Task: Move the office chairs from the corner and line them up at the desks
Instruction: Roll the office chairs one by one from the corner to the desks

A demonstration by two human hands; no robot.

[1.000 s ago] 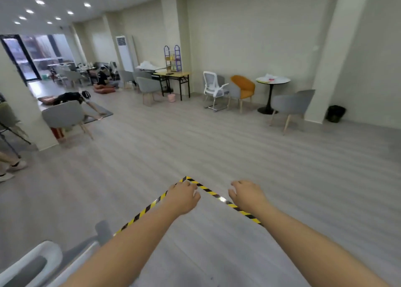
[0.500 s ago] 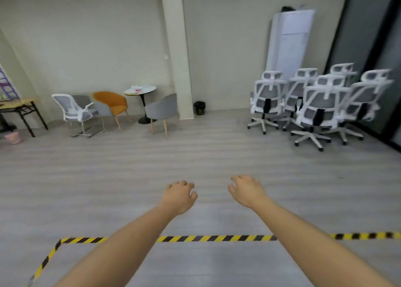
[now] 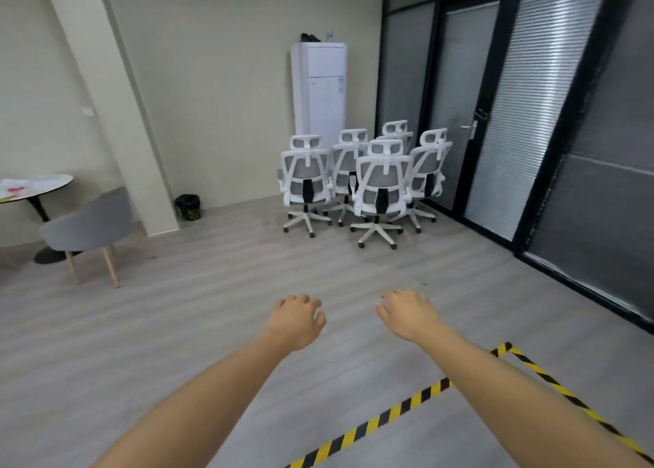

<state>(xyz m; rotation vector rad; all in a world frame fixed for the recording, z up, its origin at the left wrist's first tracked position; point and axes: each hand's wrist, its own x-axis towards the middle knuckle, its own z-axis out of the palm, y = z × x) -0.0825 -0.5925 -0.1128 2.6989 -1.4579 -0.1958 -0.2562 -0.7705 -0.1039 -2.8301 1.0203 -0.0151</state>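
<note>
Approaching: the step in hand is judged to be the walk toward the chairs, nothing yet being held.
Left hand (image 3: 296,320): held out low over the floor, fingers loosely curled, nothing gripped.
Right hand (image 3: 407,313): held out beside it, fingers relaxed and spread a little, also empty.
Hazard tape (image 3: 400,409): laid on the floor (image 3: 177,326) under the right forearm; it should be stepped over cleanly.
Office chairs (image 3: 364,180): clustered in the far corner of the floor, backs turned this way, between the white cabinet unit (image 3: 318,88) and the dark glass door (image 3: 470,113).
Nearest chair (image 3: 380,189): best taken first, gripped by both hands at the backrest top and rolled straight out, so that its wheeled base is not caught on its neighbours.
</note>
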